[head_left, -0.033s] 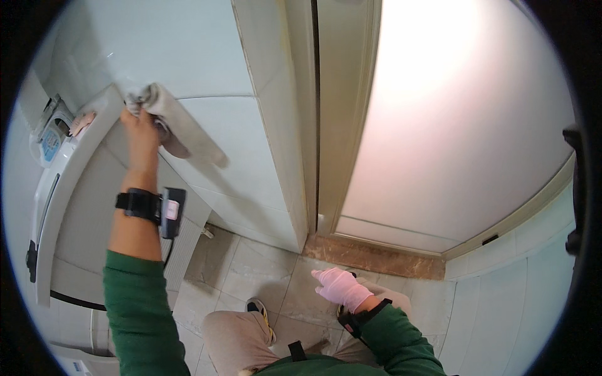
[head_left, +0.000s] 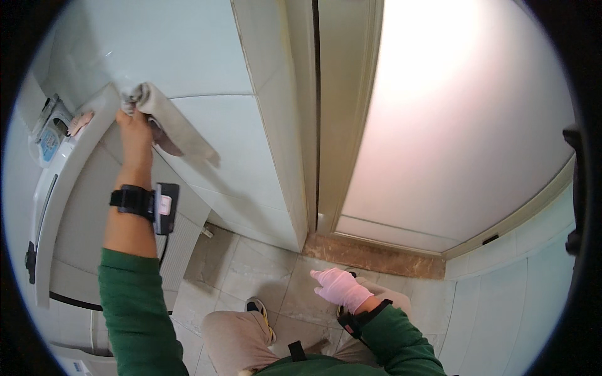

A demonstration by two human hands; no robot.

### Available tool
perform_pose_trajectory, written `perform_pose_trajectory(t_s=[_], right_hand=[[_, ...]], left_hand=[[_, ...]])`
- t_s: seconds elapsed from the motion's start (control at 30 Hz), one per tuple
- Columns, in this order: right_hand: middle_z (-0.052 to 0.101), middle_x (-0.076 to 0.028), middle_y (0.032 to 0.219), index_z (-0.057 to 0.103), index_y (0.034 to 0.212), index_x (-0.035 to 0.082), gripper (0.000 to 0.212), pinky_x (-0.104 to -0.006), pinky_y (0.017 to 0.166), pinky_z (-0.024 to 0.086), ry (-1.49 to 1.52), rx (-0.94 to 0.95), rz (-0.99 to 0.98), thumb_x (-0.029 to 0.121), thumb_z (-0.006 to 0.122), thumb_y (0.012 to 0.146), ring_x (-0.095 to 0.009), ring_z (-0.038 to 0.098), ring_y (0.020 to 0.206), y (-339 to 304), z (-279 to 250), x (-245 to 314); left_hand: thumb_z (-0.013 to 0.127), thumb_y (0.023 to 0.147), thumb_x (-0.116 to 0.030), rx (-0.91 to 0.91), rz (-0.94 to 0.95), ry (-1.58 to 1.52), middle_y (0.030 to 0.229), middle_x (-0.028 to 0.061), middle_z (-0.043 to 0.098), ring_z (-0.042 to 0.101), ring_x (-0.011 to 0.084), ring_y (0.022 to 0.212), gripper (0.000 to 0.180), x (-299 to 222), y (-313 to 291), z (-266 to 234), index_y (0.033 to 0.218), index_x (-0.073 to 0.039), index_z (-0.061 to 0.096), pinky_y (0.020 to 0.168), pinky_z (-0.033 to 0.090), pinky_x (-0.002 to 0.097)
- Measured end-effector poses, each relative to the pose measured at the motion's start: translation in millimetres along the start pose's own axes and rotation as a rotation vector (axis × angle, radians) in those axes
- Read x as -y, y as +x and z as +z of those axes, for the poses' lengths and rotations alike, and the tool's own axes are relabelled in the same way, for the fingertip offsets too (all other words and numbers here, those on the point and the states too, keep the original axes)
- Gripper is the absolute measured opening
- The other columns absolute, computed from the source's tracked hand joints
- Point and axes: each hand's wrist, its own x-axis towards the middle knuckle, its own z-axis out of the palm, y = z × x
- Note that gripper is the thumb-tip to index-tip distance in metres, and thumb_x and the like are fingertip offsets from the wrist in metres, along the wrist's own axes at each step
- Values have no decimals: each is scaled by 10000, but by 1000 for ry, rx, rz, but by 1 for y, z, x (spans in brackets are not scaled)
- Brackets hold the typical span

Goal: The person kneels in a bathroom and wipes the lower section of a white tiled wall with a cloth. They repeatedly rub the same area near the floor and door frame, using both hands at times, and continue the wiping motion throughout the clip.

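Note:
My left hand [head_left: 135, 122], bare, is closed around one end of a folded greyish-white cloth [head_left: 172, 116]. The cloth hangs down and to the right in front of the white tiled wall [head_left: 207, 119]; I cannot tell whether it touches the tiles. A darker fold of it shows below the fingers. Lower right, my right hand [head_left: 342, 288] wears a pink glove and is held over the floor near my knee. Its fingers are bent loosely with two tips apart, and no object shows in it.
At the far left a white curved ledge [head_left: 75, 163] carries a white bottle with a blue label [head_left: 50, 144] and a crumpled pink item [head_left: 81, 122]. A frosted door [head_left: 451, 125] with a beige frame stands right, above a brown stone sill [head_left: 376, 255]. Grey tiles [head_left: 257, 272] cover the floor.
My left hand and forearm have shifted slightly left, taking the cloth along. The right hand has hardly moved.

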Motion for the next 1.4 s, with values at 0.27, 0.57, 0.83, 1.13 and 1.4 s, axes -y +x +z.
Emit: perform_pose_trajectory(t_s=[0.27, 0.57, 0.83, 1.13, 1.4], right_hand=[[656, -171, 1139, 541, 1301, 21, 519, -422, 892, 508, -6, -12, -89, 267, 616, 850, -340, 624, 1051, 4, -1, 4], [655, -172, 1119, 533, 1315, 24, 531, -421, 888, 511, 41, -70, -165, 262, 624, 849, -344, 623, 1037, 4, 0, 5], [650, -173, 1136, 531, 1320, 30, 522, -422, 904, 506, 90, -31, -114, 266, 631, 866, -337, 616, 1063, 8, -3, 3], [643, -175, 1176, 540, 1307, 40, 507, -424, 915, 500, 74, -43, -96, 280, 631, 870, -341, 602, 1106, 9, 2, -2], [650, -179, 1161, 543, 1301, 43, 501, -428, 911, 502, 69, -28, -97, 288, 632, 873, -346, 608, 1098, 8, 2, -7]], left_hand=[[558, 1000, -287, -102, -35, -30, 1142, 97, 585, 573, 180, 980, 425, 54, 23, -26, 1304, -11, 447, 805, 488, 318], [502, 1006, -206, -146, -276, -31, 1100, 112, 615, 597, 209, 979, 314, 150, -57, -20, 1243, 0, 497, 812, 503, 342], [522, 999, -224, 152, -720, -126, 1161, 175, 609, 593, 276, 1080, 417, 194, -216, 32, 1306, 42, 429, 893, 494, 398], [651, 815, -6, 367, 175, 538, 1185, 269, 456, 517, 470, 1040, 750, 91, -286, 80, 1473, -44, 293, 922, 455, 460], [642, 814, -8, 511, 491, 707, 1095, 231, 485, 542, 420, 940, 726, 77, -275, 79, 1469, -197, 391, 772, 490, 477]])
